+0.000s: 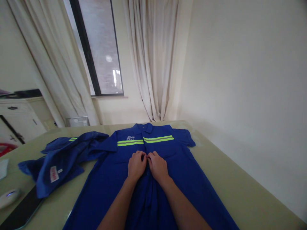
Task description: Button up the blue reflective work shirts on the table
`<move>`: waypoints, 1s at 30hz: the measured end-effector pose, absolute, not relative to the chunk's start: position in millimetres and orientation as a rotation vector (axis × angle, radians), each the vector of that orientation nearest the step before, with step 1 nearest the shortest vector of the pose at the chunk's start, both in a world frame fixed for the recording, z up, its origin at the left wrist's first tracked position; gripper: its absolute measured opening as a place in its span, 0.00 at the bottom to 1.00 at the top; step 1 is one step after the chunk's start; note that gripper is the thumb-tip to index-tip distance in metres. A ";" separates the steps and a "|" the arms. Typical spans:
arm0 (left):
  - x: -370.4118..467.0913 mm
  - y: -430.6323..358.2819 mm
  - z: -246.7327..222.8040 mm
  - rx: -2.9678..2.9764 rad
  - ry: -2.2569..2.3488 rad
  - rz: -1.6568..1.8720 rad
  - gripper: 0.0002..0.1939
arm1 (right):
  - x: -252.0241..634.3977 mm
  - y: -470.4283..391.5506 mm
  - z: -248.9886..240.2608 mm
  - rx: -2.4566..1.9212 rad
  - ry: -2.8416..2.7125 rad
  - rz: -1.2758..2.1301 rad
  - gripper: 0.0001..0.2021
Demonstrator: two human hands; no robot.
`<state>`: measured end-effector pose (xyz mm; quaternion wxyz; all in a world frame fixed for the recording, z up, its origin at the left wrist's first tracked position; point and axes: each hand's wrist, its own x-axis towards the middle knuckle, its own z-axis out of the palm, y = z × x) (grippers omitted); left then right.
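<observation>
A blue short-sleeved work shirt (105, 188) lies spread face up on the table, collar at the far end, with yellow-green reflective strips across its chest. My left hand (137, 164) and my right hand (157, 164) meet at the middle of its front, just below the strips. Both have their fingers pinched on the front edges of the shirt, thumbs and fingertips close together. Whether a button sits between the fingers is too small to make out. Below my hands the cloth bunches in long folds between my forearms.
Left of the shirt lies a crumpled blue garment (72, 156) with a white label. A dark flat device (24, 207) and a white mouse-like object (10, 197) are at the near left of the greenish table (216, 166). A wall (244, 80) runs along the right side.
</observation>
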<state>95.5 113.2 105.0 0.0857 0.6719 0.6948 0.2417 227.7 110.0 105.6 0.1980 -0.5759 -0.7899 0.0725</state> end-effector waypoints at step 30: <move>99.8 29.7 112.6 2.389 1.924 0.382 0.23 | 222.3 107.1 118.5 -1.651 -2.193 0.326 0.21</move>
